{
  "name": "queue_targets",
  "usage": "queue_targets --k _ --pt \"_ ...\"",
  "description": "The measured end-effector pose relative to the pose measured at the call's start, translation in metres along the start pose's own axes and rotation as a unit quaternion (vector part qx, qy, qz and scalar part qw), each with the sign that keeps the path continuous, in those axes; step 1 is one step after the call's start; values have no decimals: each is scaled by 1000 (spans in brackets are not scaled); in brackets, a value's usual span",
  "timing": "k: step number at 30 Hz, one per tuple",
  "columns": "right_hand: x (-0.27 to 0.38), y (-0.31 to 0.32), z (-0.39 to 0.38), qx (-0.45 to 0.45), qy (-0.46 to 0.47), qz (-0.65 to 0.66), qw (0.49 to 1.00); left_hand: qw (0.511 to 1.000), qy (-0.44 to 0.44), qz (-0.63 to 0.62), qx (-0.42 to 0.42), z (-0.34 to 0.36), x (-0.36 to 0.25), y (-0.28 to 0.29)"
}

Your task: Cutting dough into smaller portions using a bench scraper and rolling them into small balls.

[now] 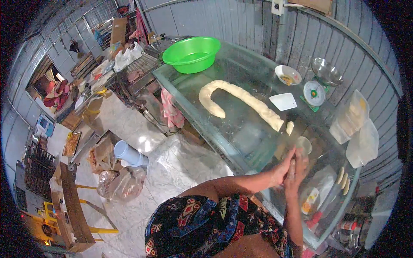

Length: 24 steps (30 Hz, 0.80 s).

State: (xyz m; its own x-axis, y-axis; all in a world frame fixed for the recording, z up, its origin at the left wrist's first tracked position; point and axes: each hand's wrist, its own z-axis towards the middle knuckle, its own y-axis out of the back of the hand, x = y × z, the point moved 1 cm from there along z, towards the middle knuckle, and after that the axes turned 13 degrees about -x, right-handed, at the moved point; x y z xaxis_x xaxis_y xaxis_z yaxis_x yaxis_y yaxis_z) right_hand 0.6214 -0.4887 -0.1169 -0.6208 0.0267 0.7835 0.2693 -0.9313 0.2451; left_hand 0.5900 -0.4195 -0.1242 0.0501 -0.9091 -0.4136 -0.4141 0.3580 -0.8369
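Palm against palm, my left hand (282, 169) and my right hand (297, 171) are pressed together over the near part of the glass-topped table (254, 148). The fingers lie close together, and whatever may be between the palms is hidden. Just beyond the fingertips is a small round pale dish (304, 145). Farther off, a long thick rope of pale dough (245, 96) curves like a hook across the glass. Near its cut end sits a small separate dough piece (290, 127). A flat white scraper (283, 102) rests to the right of the rope.
A green basin (192, 55) stands at the table's far end. Along the wall are a white bowl (287, 75), a dial scale (315, 93), a steel bowl (328, 72) and clear plastic containers (352, 116). Short dough strips (343, 180) lie at right. A blue-white bucket (130, 153) is on the floor.
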Motion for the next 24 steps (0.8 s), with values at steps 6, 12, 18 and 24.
queue_targets --k 6,12,18,24 --pt "71 -19 1 59 88 -56 993 981 -139 64 118 26 -9 37" --pt "-20 -8 46 -48 -86 76 992 963 -154 179 131 -3 -11 -8" --pt "-20 6 48 -79 -116 184 973 883 -290 351 114 -3 1 -13" --pt "86 -21 16 45 27 -135 989 880 -383 243 138 5 -43 0"
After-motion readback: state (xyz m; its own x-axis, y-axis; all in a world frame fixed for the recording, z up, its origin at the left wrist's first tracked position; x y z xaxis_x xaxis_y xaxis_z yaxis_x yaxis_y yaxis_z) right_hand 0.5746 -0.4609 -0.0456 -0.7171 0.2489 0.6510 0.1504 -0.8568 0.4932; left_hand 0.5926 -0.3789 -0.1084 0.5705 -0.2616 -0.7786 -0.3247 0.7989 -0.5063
